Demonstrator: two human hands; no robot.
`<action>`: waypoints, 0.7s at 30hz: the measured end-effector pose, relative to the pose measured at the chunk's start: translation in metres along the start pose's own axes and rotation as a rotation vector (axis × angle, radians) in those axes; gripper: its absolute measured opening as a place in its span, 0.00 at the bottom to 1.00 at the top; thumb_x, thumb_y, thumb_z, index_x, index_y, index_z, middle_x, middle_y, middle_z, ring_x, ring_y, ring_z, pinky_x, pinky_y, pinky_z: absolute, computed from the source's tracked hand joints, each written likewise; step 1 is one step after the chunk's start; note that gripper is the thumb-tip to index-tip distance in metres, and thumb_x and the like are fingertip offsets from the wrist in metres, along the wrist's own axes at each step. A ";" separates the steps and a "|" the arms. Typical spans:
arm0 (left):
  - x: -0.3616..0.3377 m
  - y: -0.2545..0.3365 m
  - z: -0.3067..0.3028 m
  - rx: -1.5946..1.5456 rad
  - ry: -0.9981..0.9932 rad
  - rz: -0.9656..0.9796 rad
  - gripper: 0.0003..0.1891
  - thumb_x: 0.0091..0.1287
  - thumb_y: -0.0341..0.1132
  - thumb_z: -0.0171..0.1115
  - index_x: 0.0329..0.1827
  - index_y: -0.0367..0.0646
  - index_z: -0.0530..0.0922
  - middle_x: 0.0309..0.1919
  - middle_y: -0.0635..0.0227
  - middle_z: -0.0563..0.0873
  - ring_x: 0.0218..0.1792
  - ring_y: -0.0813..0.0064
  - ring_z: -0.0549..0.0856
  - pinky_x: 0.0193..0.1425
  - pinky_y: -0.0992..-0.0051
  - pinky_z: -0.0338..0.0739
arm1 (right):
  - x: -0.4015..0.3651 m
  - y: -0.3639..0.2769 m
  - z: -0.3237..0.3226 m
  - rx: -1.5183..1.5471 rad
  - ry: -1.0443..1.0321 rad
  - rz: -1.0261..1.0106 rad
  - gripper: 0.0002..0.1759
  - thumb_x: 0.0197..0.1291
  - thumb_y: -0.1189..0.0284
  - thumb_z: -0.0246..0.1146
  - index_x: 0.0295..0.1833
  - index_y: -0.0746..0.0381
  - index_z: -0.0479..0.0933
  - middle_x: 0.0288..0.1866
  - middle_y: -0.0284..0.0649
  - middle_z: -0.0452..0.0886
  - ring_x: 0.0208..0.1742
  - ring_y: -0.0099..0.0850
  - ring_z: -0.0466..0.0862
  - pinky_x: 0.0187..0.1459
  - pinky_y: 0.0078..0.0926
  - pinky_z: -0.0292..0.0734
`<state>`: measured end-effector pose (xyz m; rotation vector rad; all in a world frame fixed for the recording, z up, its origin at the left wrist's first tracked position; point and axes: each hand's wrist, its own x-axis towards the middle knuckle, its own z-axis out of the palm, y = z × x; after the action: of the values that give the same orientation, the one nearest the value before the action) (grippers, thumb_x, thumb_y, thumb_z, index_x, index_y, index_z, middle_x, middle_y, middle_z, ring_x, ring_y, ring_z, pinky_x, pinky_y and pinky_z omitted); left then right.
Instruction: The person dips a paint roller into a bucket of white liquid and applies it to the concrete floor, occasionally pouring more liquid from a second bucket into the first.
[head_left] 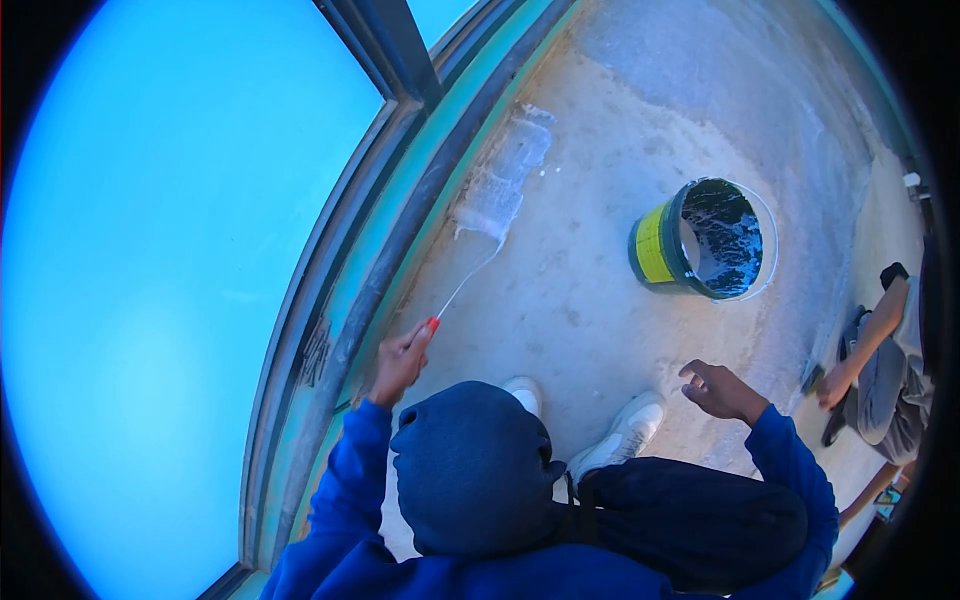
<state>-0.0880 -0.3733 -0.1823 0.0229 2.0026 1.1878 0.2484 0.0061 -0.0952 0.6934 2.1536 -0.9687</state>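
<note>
My left hand (403, 360) is closed around the red handle of a paint roller (468, 283), beside the window frame. The roller's thin metal rod runs up to a pale head at the lower end of a wet whitish patch (507, 170) on the concrete floor. My right hand (722, 390) hangs over the floor, fingers loosely bent and apart, with nothing seen in it. Beyond it stands a dark green bucket (655, 243) with a yellow label and a wire handle; its inner wall is splashed white.
A large window (190, 260) with a dark frame (345, 200) runs along the left. My bent knees and white shoes (625, 432) are below. At the right edge another person (885, 370) crouches, one hand low near the floor.
</note>
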 end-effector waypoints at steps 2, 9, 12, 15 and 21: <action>-0.025 -0.015 -0.015 -0.031 0.036 -0.031 0.21 0.71 0.47 0.58 0.61 0.44 0.79 0.16 0.79 0.70 0.14 0.90 0.66 0.16 0.83 0.57 | 0.001 0.004 0.005 0.026 -0.025 0.023 0.20 0.63 0.64 0.59 0.56 0.64 0.73 0.38 0.52 0.83 0.42 0.49 0.84 0.46 0.40 0.77; 0.009 0.017 0.012 -0.058 -0.026 -0.040 0.22 0.71 0.47 0.58 0.62 0.44 0.78 0.16 0.79 0.70 0.15 0.90 0.65 0.16 0.83 0.55 | 0.000 0.001 0.007 0.004 -0.051 0.027 0.20 0.64 0.63 0.59 0.56 0.64 0.73 0.38 0.52 0.84 0.42 0.49 0.84 0.46 0.40 0.77; 0.031 0.022 0.029 -0.068 -0.039 0.001 0.22 0.71 0.48 0.57 0.63 0.45 0.77 0.16 0.80 0.69 0.14 0.89 0.65 0.16 0.82 0.54 | -0.004 0.001 0.005 0.015 -0.027 0.019 0.20 0.63 0.64 0.59 0.56 0.64 0.73 0.38 0.52 0.83 0.41 0.49 0.84 0.46 0.40 0.77; 0.051 0.041 0.031 -0.079 -0.052 0.002 0.21 0.71 0.48 0.58 0.59 0.44 0.80 0.17 0.80 0.71 0.15 0.89 0.66 0.17 0.82 0.56 | -0.003 0.006 0.007 0.033 -0.016 0.004 0.20 0.63 0.63 0.59 0.56 0.64 0.73 0.38 0.52 0.83 0.41 0.48 0.84 0.46 0.40 0.77; 0.141 -0.013 0.040 0.082 -0.180 0.647 0.20 0.78 0.43 0.45 0.64 0.42 0.75 0.51 0.63 0.85 0.50 0.75 0.83 0.51 0.74 0.78 | 0.030 0.068 0.059 -0.036 0.070 -0.290 0.23 0.60 0.63 0.59 0.59 0.63 0.75 0.51 0.54 0.81 0.49 0.47 0.82 0.54 0.43 0.76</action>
<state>-0.1549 -0.2976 -0.2888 0.8432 1.9342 1.4245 0.2964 0.0048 -0.1765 0.4097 2.3717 -1.0635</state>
